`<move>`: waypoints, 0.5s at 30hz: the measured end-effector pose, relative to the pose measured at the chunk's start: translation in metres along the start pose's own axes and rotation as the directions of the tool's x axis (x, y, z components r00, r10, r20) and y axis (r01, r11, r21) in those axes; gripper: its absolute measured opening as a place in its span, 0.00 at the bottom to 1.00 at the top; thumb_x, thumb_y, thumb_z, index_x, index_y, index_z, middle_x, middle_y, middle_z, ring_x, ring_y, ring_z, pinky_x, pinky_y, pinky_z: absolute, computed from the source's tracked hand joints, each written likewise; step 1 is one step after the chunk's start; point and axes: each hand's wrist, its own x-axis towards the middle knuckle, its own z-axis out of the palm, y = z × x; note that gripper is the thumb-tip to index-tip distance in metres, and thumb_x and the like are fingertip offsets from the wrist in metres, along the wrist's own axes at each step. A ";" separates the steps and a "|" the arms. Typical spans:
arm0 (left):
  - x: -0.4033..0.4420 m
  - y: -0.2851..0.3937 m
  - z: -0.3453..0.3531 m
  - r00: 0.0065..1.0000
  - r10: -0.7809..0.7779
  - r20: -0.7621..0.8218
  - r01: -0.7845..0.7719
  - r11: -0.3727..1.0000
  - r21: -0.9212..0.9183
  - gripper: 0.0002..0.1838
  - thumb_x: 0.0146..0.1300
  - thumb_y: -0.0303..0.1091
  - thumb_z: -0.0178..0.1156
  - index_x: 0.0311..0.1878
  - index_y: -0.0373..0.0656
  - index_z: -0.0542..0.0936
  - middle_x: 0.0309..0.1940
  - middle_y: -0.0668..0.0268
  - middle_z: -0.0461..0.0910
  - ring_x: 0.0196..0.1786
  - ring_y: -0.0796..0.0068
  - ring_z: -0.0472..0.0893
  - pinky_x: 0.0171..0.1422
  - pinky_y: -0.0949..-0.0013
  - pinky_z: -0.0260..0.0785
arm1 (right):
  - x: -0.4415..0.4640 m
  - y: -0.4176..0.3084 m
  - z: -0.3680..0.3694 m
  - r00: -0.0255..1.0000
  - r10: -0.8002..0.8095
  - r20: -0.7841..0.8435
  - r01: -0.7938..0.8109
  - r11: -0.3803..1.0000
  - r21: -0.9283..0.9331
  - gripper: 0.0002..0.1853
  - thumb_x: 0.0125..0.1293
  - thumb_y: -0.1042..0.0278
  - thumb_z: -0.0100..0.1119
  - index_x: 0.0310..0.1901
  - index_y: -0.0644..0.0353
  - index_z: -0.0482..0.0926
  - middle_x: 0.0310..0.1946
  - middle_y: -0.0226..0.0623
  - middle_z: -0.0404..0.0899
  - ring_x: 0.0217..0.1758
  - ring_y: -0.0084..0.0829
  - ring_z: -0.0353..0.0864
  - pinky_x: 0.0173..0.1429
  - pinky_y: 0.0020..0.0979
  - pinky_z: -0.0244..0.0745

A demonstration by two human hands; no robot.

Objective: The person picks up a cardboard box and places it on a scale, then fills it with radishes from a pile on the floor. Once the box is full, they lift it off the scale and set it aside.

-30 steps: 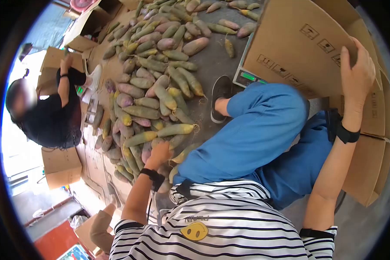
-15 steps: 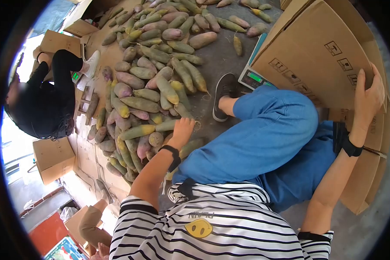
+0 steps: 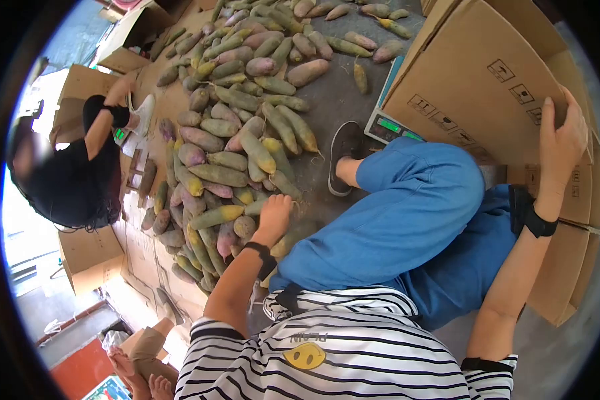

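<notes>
Fingers pressed together, my left hand [image 3: 275, 217] is closed over the end of a green radish [image 3: 254, 207] at the near edge of a large pile; the hand hides most of that end. Long radishes, green to purplish, lie around it. At the right, my right hand [image 3: 564, 138] grips the top edge of an open cardboard box [image 3: 473, 77], with the thumb on the printed outer face and the fingers partly hidden behind. The box tilts over a scale [image 3: 390, 128] with a lit green display.
My bent leg [image 3: 393, 213] and shoe [image 3: 345, 157] lie between pile and box. Another person in black [image 3: 70, 177] sits at the left near a second scale. More boxes [image 3: 92, 260] stand there. Another person's hands [image 3: 160, 387] show at the lower left.
My left hand has moved up and right along the pile's near edge onto the radish end. My right hand stays on the box edge. The person in black has shifted an arm.
</notes>
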 end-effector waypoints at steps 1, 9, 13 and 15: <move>-0.002 -0.005 -0.012 0.999 -0.052 -0.001 0.052 0.987 -0.150 0.21 0.46 0.27 0.61 0.46 0.42 0.70 0.43 0.56 0.73 0.50 0.56 0.73 0.52 0.57 0.67 | 0.000 0.000 0.000 1.000 -0.013 -0.002 0.013 1.000 -0.001 0.17 0.63 0.58 0.55 0.51 0.56 0.76 0.45 0.38 0.79 0.50 0.40 0.76 0.57 0.39 0.67; 0.028 -0.011 -0.152 0.838 -0.458 -0.296 -0.142 0.340 -0.930 0.21 0.53 0.24 0.66 0.50 0.37 0.70 0.42 0.65 0.75 0.45 0.77 0.74 0.50 0.74 0.67 | -0.002 -0.007 -0.005 0.997 -0.024 -0.068 0.027 0.999 0.033 0.15 0.60 0.62 0.55 0.48 0.54 0.76 0.42 0.34 0.79 0.49 0.37 0.75 0.60 0.39 0.64; 0.070 0.067 -0.304 0.602 -0.409 -0.685 -0.483 0.497 -0.721 0.21 0.54 0.21 0.64 0.51 0.35 0.69 0.48 0.63 0.74 0.52 0.75 0.73 0.58 0.71 0.66 | -0.003 -0.007 -0.006 0.997 -0.020 -0.079 0.027 0.997 0.077 0.15 0.60 0.63 0.56 0.48 0.53 0.76 0.42 0.33 0.79 0.49 0.37 0.75 0.62 0.41 0.63; 0.100 0.112 -0.369 0.402 -0.420 -0.813 -0.739 0.376 -0.560 0.13 0.60 0.21 0.58 0.49 0.32 0.73 0.45 0.62 0.76 0.47 0.73 0.76 0.55 0.68 0.70 | -0.002 -0.006 -0.007 0.997 -0.021 -0.075 0.027 0.997 0.077 0.15 0.60 0.63 0.56 0.48 0.53 0.76 0.43 0.33 0.79 0.48 0.37 0.75 0.61 0.41 0.63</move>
